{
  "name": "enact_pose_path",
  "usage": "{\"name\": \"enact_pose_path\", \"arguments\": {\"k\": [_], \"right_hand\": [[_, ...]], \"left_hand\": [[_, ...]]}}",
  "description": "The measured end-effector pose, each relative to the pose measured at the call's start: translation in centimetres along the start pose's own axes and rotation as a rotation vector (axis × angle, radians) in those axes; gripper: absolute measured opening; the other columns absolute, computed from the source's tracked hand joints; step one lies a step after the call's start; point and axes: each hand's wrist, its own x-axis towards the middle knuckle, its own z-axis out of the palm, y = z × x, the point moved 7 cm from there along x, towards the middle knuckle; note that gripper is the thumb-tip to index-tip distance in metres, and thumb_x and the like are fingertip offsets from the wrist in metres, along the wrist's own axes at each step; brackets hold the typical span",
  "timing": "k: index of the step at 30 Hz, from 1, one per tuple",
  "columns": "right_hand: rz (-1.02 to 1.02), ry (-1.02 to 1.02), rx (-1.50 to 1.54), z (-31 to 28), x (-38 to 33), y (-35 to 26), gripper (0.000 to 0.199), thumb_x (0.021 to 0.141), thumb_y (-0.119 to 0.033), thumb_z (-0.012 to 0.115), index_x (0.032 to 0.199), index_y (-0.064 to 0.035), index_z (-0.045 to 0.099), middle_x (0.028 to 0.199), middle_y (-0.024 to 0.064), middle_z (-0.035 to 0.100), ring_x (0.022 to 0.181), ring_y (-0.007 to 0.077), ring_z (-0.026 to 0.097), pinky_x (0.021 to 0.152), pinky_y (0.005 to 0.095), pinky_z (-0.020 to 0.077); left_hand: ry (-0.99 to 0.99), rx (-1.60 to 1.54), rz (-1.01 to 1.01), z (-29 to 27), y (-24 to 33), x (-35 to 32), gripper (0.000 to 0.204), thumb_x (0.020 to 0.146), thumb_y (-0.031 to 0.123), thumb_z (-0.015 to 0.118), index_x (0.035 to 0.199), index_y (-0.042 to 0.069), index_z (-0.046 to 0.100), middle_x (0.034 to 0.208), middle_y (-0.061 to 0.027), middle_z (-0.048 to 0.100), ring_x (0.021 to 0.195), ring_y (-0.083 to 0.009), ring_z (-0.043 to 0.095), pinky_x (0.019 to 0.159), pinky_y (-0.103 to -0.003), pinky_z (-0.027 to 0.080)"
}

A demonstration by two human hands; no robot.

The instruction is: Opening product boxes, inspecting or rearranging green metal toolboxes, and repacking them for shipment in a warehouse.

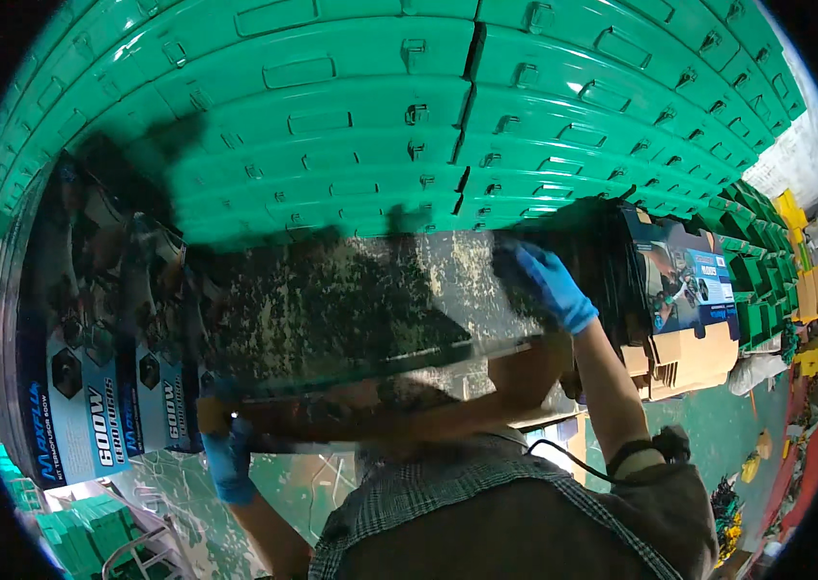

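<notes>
My left hand (226, 462), in a blue glove, is at the near left edge of the worktable, closed on the end of a brown cardboard piece (360, 421) with a dark printed side. The cardboard is smeared by motion and stretches rightward along the near edge. Over the table's right part, my blue-gloved right hand (556, 288) reaches forward with fingers stretched out. A dark blur beside its fingers cannot be made out. The worktable (331, 275) has a dark, worn top with pale scuffs.
Stacked green plastic cases (312, 121) rise behind the table. Printed dark-blue boxes (90, 387) stand on the left. Flat printed cartons (684, 290) are piled on the right, near green bins (761, 275). A metal-framed cart (143, 541) stands at the lower left.
</notes>
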Motion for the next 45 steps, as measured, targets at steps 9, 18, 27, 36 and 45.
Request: {"name": "enact_pose_path", "arguments": {"k": [9,18,27,36,45], "right_hand": [[-0.047,-0.369,-0.130,3.9,-12.1,-0.7,0.129,0.059,-0.075,0.065,0.146,0.0019,0.009,0.148,0.0128,0.027,0.135,0.0213,0.028,0.110,0.0349,0.0231],[-0.280,0.247,-0.557,4.1,-7.1,-1.6,0.065,0.084,-0.008,0.063,0.141,-0.0027,0.032,0.119,0.0166,0.054,0.105,0.0256,0.055,0.088,0.0355,0.0450],[-0.365,-0.145,-0.406,5.0,-1.2,0.3,0.088,0.091,-0.027,0.058,0.146,0.0008,-0.004,0.150,0.0216,0.014,0.136,0.0274,0.020,0.109,0.0331,0.0207],[-0.522,-0.004,-0.594,6.1,2.2,-0.8,0.068,0.083,-0.024,0.070,0.140,-0.0086,0.036,0.132,0.0152,0.044,0.118,0.0241,0.043,0.100,0.0333,0.0367],[-0.356,-0.102,-0.860,7.0,3.7,-2.7,0.071,0.066,-0.032,0.082,0.123,-0.0025,0.053,0.136,0.0210,0.035,0.116,0.0318,0.047,0.094,0.0360,0.0435]], "left_hand": [[0.102,-0.375,-0.209,1.7,1.0,2.9,0.046,0.081,0.007,0.068,0.123,0.005,0.050,0.108,-0.0019,0.054,0.095,-0.0110,0.051,0.081,-0.026,0.045],[0.099,-0.036,-0.063,5.5,2.0,4.4,0.056,0.080,0.008,0.068,0.130,0.004,0.044,0.124,-0.0116,0.047,0.115,-0.0227,0.044,0.100,-0.035,0.035],[-0.025,0.158,0.305,9.3,2.5,9.4,0.068,0.085,0.019,0.066,0.140,0.003,0.030,0.135,-0.0189,0.041,0.126,-0.0279,0.040,0.105,-0.036,0.031],[0.059,0.264,0.287,9.0,2.4,12.6,0.046,0.085,0.024,0.068,0.122,0.005,0.048,0.111,-0.0122,0.054,0.101,-0.0218,0.052,0.089,-0.033,0.043],[-0.116,0.295,0.279,10.0,3.8,13.2,0.049,0.069,0.027,0.079,0.108,0.010,0.055,0.104,-0.0087,0.054,0.097,-0.0248,0.053,0.085,-0.038,0.045]]}}
